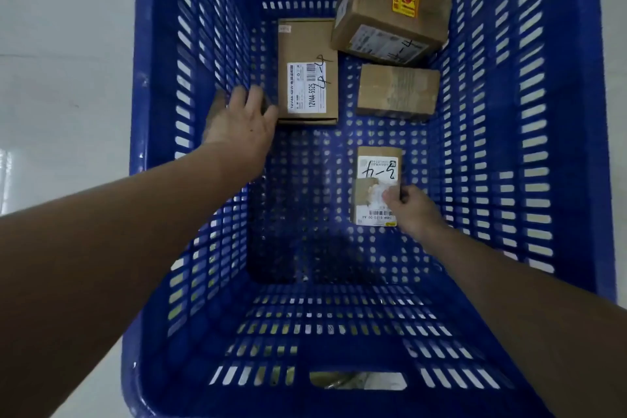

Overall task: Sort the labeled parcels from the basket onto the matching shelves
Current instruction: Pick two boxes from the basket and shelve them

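head view: right hand (409, 210) pinches small parcel (377, 176); left hand (242, 122) spread beside basket (559, 146) wall.

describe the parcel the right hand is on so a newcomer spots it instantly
Look inside the blue slatted basket, on its floor. Of the four cardboard parcels there, it is the small box nearest the viewer, lying apart from the three at the far end. The right hand pinches its edge, and its white label bears large black handwriting.

Basket (573, 119) rim cut off at twelve o'clock; left hand (239, 122) fingertips hidden behind the box (307, 71); label print illegible.
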The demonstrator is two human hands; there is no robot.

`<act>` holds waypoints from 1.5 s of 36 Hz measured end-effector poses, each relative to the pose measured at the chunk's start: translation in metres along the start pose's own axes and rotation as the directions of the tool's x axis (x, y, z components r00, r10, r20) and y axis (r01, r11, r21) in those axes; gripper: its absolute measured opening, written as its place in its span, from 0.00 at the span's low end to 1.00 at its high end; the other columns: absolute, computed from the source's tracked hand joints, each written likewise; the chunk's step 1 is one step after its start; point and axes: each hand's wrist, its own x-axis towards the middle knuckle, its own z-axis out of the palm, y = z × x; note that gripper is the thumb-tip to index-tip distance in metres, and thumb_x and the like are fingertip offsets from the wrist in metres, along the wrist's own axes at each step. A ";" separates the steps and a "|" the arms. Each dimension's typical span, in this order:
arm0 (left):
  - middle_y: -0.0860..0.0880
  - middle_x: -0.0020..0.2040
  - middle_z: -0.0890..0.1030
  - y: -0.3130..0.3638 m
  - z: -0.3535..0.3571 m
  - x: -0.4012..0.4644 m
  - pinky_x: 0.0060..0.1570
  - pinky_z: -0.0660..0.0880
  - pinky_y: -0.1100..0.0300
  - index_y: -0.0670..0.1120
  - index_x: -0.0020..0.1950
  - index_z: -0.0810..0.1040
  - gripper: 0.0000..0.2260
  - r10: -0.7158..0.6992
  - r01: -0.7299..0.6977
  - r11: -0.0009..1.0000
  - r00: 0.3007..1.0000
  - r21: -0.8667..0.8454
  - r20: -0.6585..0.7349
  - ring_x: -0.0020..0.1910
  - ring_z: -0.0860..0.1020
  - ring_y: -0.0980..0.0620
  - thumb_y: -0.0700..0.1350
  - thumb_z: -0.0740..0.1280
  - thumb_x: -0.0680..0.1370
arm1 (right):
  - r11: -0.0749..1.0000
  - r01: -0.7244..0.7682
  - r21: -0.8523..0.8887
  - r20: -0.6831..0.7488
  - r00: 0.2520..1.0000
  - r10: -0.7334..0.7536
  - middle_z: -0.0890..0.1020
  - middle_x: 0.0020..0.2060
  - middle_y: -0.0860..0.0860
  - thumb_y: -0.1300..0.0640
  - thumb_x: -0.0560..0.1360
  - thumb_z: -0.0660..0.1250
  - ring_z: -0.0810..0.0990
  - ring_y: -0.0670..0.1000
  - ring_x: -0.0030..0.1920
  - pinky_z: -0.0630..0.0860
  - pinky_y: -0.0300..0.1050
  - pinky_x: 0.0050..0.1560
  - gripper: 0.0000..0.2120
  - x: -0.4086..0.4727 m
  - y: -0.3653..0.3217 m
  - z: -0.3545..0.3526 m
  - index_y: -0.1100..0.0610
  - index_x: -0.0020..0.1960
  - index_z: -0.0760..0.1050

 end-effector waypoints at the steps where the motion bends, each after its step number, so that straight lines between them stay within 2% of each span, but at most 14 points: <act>1: 0.43 0.69 0.63 0.000 0.003 -0.002 0.73 0.66 0.42 0.50 0.74 0.63 0.33 0.009 -0.009 1.000 1.000 0.004 -0.024 0.70 0.65 0.42 0.53 0.74 0.73 | 1.000 -0.010 -0.008 -0.008 1.000 0.010 0.80 0.60 0.52 0.40 0.83 0.62 0.80 0.56 0.56 0.77 0.55 0.56 0.24 0.000 0.001 0.001 0.57 0.70 0.72; 5: 0.43 0.66 0.65 0.005 0.003 -0.005 0.66 0.69 0.45 0.50 0.70 0.65 0.31 0.054 -0.059 0.996 0.996 -0.072 -0.069 0.65 0.69 0.41 0.58 0.73 0.73 | 0.999 -0.032 -0.002 -0.100 0.995 0.032 0.71 0.72 0.56 0.31 0.75 0.68 0.76 0.60 0.65 0.76 0.57 0.60 0.43 -0.006 -0.004 0.006 0.57 0.77 0.61; 9: 0.43 0.64 0.69 0.020 -0.012 -0.015 0.58 0.72 0.46 0.50 0.71 0.66 0.35 0.141 -0.172 0.945 0.982 -0.277 -0.127 0.61 0.71 0.41 0.70 0.67 0.72 | 0.990 -0.059 -0.128 0.009 0.998 0.061 0.55 0.78 0.55 0.29 0.69 0.74 0.62 0.62 0.77 0.71 0.60 0.68 0.57 -0.017 -0.023 0.012 0.56 0.81 0.48; 12: 0.43 0.60 0.75 0.032 -0.016 -0.024 0.58 0.72 0.46 0.52 0.72 0.67 0.35 0.149 -0.179 0.893 0.983 -0.414 -0.104 0.58 0.74 0.41 0.73 0.60 0.73 | 0.977 -0.071 -0.203 -0.017 0.997 0.069 0.57 0.76 0.56 0.29 0.64 0.77 0.66 0.63 0.74 0.73 0.57 0.59 0.61 -0.009 -0.029 0.015 0.54 0.80 0.45; 18: 0.43 0.55 0.80 0.047 0.003 -0.007 0.55 0.78 0.47 0.50 0.69 0.69 0.35 -0.001 0.193 0.754 0.956 -0.628 0.294 0.58 0.77 0.38 0.74 0.60 0.73 | 0.957 -0.021 -0.288 -0.092 0.996 -0.006 0.62 0.70 0.57 0.43 0.67 0.80 0.69 0.63 0.68 0.76 0.55 0.54 0.51 -0.004 -0.028 0.014 0.52 0.77 0.50; 29: 0.40 0.73 0.74 0.074 0.051 0.028 0.70 0.68 0.35 0.47 0.80 0.63 0.51 -0.162 0.470 0.541 0.872 -0.698 0.462 0.76 0.64 0.34 0.82 0.54 0.69 | 0.946 0.036 -0.322 -0.169 0.981 -0.095 0.62 0.72 0.57 0.51 0.70 0.80 0.64 0.64 0.70 0.71 0.53 0.55 0.48 -0.003 -0.017 0.001 0.45 0.79 0.54; 34: 0.39 0.80 0.65 0.087 0.058 0.025 0.74 0.63 0.34 0.45 0.83 0.56 0.52 -0.210 0.532 0.361 0.847 -0.766 0.489 0.79 0.61 0.35 0.81 0.49 0.72 | 0.783 0.170 -0.598 -0.090 0.957 -0.277 0.62 0.78 0.48 0.63 0.71 0.77 0.57 0.61 0.76 0.69 0.55 0.70 0.45 0.001 -0.016 -0.007 0.44 0.79 0.55; 37: 0.39 0.80 0.63 0.087 0.065 0.013 0.74 0.65 0.37 0.43 0.83 0.52 0.46 -0.273 0.535 0.274 0.840 -0.800 0.468 0.78 0.63 0.36 0.73 0.57 0.77 | 0.565 0.293 -0.772 0.086 0.928 -0.364 0.44 0.84 0.48 0.60 0.82 0.66 0.39 0.60 0.82 0.48 0.58 0.81 0.38 0.008 -0.023 -0.011 0.42 0.82 0.50; 40: 0.38 0.79 0.65 0.085 0.081 -0.001 0.72 0.68 0.39 0.41 0.83 0.50 0.46 -0.284 0.565 0.182 0.814 -0.805 0.507 0.75 0.67 0.35 0.67 0.64 0.77 | 0.383 0.401 -0.832 0.229 0.878 -0.421 0.36 0.83 0.50 0.52 0.87 0.56 0.32 0.60 0.82 0.34 0.56 0.79 0.30 0.011 -0.030 -0.018 0.43 0.84 0.45; 42: 0.38 0.77 0.67 0.087 0.090 -0.009 0.70 0.71 0.39 0.40 0.82 0.49 0.48 -0.240 0.597 0.149 0.795 -0.788 0.557 0.73 0.69 0.35 0.64 0.69 0.75 | 0.437 0.417 -0.797 0.175 0.852 -0.493 0.38 0.84 0.52 0.60 0.84 0.64 0.35 0.59 0.82 0.35 0.55 0.79 0.39 0.004 -0.030 -0.017 0.45 0.84 0.44; 44: 0.38 0.76 0.68 0.089 0.095 -0.017 0.68 0.72 0.40 0.40 0.81 0.49 0.52 -0.171 0.622 0.138 0.782 -0.771 0.600 0.71 0.71 0.35 0.66 0.71 0.72 | 0.651 0.370 -0.663 -0.040 0.851 -0.524 0.48 0.84 0.55 0.65 0.80 0.68 0.46 0.60 0.83 0.48 0.57 0.83 0.41 -0.009 -0.029 -0.007 0.50 0.84 0.48; 47: 0.37 0.77 0.67 0.095 0.097 -0.021 0.70 0.71 0.40 0.39 0.81 0.47 0.62 -0.093 0.659 0.093 0.753 -0.747 0.652 0.72 0.70 0.35 0.71 0.74 0.63 | 0.965 0.120 -0.233 -0.377 0.904 -0.203 0.60 0.79 0.59 0.49 0.80 0.70 0.60 0.60 0.78 0.67 0.57 0.73 0.38 -0.020 -0.039 0.006 0.60 0.81 0.56; 50: 0.38 0.79 0.63 0.104 0.094 -0.017 0.72 0.70 0.40 0.39 0.82 0.44 0.66 -0.049 0.654 0.058 0.756 -0.754 0.652 0.76 0.66 0.35 0.71 0.79 0.62 | 0.991 -0.131 0.010 -0.381 0.916 0.125 0.62 0.75 0.59 0.37 0.73 0.75 0.60 0.60 0.76 0.72 0.57 0.62 0.47 -0.014 -0.052 0.009 0.62 0.78 0.58; 54: 0.40 0.77 0.62 0.121 0.087 -0.017 0.70 0.70 0.39 0.43 0.78 0.49 0.60 -0.098 0.621 0.192 0.783 -0.760 0.614 0.75 0.65 0.37 0.71 0.79 0.62 | 0.990 -0.132 -0.043 -0.284 0.952 0.114 0.58 0.74 0.57 0.35 0.71 0.76 0.60 0.61 0.75 0.73 0.55 0.62 0.47 -0.008 -0.050 0.016 0.56 0.78 0.60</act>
